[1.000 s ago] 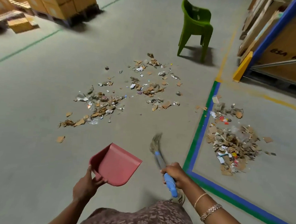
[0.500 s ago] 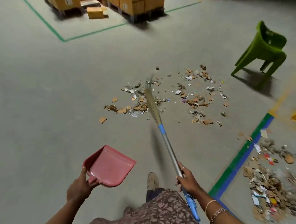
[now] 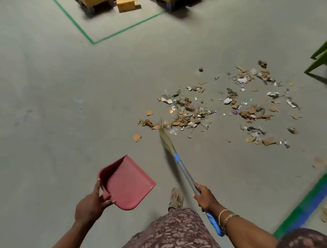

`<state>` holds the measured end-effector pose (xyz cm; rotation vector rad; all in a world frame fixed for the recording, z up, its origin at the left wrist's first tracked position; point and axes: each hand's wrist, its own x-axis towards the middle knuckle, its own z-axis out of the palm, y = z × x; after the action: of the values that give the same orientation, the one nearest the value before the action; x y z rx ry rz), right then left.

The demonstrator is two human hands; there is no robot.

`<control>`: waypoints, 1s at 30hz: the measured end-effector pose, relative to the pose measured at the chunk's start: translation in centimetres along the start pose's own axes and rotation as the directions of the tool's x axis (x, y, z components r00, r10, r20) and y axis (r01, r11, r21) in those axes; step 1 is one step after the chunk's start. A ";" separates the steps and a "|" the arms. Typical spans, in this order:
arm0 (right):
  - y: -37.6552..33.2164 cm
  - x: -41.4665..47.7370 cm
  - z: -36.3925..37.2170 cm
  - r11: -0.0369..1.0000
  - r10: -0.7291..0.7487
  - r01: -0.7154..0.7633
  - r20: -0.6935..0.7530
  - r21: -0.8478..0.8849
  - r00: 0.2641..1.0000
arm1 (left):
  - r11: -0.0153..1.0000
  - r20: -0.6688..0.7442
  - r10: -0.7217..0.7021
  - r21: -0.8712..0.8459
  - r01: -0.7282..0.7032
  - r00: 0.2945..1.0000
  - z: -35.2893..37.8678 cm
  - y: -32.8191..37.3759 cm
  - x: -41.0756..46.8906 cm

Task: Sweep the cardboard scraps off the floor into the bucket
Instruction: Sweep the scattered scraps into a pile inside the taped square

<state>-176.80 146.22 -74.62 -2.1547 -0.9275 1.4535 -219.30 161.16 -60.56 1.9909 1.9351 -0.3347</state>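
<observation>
Likely light, flat and apt to scatter, the torn brown cardboard scraps (image 3: 185,120) lie on the grey concrete floor (image 3: 65,99) at the tip of the blue-handled straw broom (image 3: 184,171), which the right hand (image 3: 205,197) grips near its handle end, while the left hand (image 3: 90,205) clasps the pink plastic dustpan (image 3: 129,181) by its rear edge.

Brown floral-print garment (image 3: 181,236), two bracelets (image 3: 228,216) on right wrist, finger ring (image 3: 198,185), worn shoe (image 3: 176,198)

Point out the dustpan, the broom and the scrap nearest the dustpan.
dustpan (image 3: 129,182), head view, on its flat pink base.
broom (image 3: 187,175), head view, on the grey shaft.
scrap (image 3: 136,137), head view, on its middle.
</observation>
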 end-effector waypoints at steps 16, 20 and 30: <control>-9.9 8.9 2.3 0.989 -0.066 0.084 0.156 -0.118 0.986 | 0.986 0.020 0.092 0.135 -0.094 0.996 -5.7 3.7 12.4; -13.3 9.2 2.0 0.984 -0.078 0.101 0.155 -0.145 0.985 | 0.983 0.036 0.103 0.146 -0.107 0.994 -6.6 2.3 15.4; -25.7 12.3 10.5 0.999 0.027 -0.027 0.008 -0.020 1.000 | 0.993 0.107 0.070 0.086 -0.079 0.992 -8.6 -6.6 23.4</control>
<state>-191.32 172.55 -70.67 -2.1848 -0.9227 1.4728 -225.44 186.17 -62.58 2.0534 1.8068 -0.5036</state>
